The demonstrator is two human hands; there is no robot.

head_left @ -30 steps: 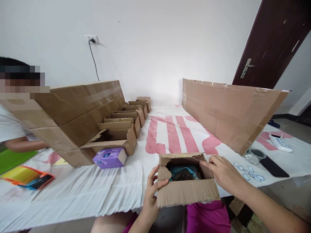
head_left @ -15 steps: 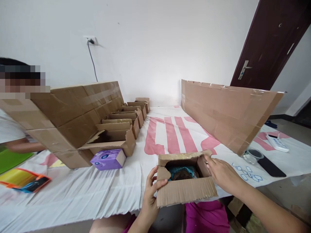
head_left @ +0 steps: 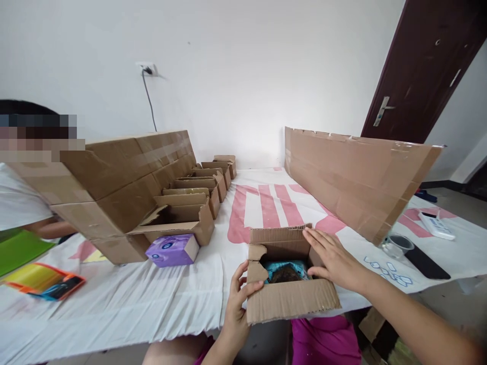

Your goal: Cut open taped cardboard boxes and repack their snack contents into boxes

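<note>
An opened brown cardboard box sits at the table's near edge, in front of me. Inside lies a blue, glossy package with a dark brown middle; its kind is not clear. My left hand grips the box's left end, thumb over the front side and fingers behind the corner. Over the right end lies my right hand, fingers stretched toward the raised back flap and touching its right end. Its thumb is spread apart, near the front rim. The palm hides most of the box's right wall.
Several open cardboard boxes line a tall cardboard partition at left, with a purple tissue pack before them. Another cardboard panel stands at right, near a clear cup and a black phone. A person sits at far left.
My right hand has shifted from gripping the box's right side to lying over that end with straightened fingers. The back flap now stands more upright. My left hand keeps its hold.
</note>
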